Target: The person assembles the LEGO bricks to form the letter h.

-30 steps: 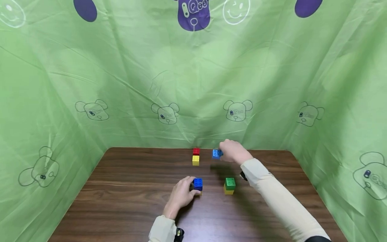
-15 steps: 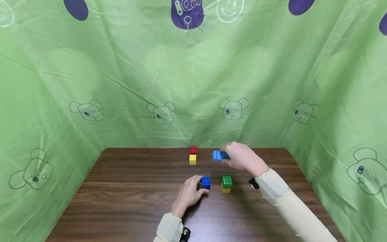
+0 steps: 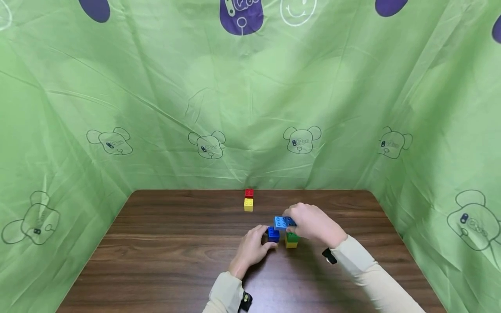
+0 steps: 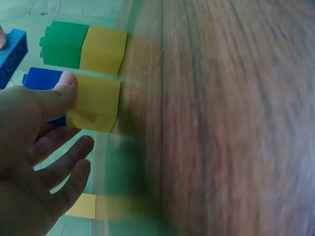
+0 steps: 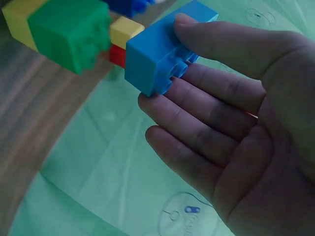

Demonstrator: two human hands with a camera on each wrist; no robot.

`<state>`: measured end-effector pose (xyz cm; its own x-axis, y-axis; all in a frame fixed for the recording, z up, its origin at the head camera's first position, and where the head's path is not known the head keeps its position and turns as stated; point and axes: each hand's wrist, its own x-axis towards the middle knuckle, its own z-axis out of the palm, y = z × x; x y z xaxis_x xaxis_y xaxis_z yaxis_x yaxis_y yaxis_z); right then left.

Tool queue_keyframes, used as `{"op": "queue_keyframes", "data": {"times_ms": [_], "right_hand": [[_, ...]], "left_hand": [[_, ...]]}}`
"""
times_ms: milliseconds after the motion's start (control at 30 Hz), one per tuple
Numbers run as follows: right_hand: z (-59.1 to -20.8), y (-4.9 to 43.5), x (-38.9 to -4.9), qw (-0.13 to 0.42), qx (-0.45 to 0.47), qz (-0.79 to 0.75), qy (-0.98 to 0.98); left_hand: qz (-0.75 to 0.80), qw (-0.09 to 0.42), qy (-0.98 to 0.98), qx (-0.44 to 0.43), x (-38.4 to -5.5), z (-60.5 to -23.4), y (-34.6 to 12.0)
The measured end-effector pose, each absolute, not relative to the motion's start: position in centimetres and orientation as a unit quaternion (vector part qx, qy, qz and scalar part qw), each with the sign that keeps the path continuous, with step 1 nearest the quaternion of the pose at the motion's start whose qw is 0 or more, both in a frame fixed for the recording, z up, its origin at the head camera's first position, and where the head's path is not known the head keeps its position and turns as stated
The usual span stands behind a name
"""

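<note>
My left hand [image 3: 252, 248] grips a dark blue brick [image 3: 274, 236] that sits on a yellow brick [image 4: 96, 101], thumb on the near side. Right beside this pair stands a green brick [image 3: 292, 238] on another yellow brick [image 3: 291, 244], a narrow gap showing between the two stacks in the left wrist view. Above them, my right hand [image 3: 315, 224] pinches a longer light blue brick [image 3: 279, 223] between thumb and fingers. In the right wrist view the light blue brick is apart from the green brick's studs.
Toward the back of the brown wooden table [image 3: 168, 243] lie a red brick [image 3: 248, 193] and a yellow brick [image 3: 248, 205], one in front of the other. A green printed cloth [image 3: 250, 108] hangs round the back and sides.
My left hand has slid the dark blue and yellow stack rightward, up close to the green and yellow one. My right hand has brought the light blue brick nearer, over the two stacks.
</note>
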<state>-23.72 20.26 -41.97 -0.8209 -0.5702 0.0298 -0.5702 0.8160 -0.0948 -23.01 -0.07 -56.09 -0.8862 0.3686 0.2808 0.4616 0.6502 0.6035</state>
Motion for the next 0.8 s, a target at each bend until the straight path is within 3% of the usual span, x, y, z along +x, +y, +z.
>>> {"op": "queue_keyframes", "data": {"times_ms": [500, 800], "right_hand": [[-43.7, 19.8, -24.0, 0.024, 0.312, 0.041, -0.949], [-44.2, 19.7, -24.2, 0.007, 0.303, 0.064, -0.951]], "left_hand": [[-0.375, 0.057, -0.896, -0.230, -23.6, -56.3, 0.9], [-0.382, 0.047, -0.894, -0.227, -23.8, -56.6, 0.7]]}}
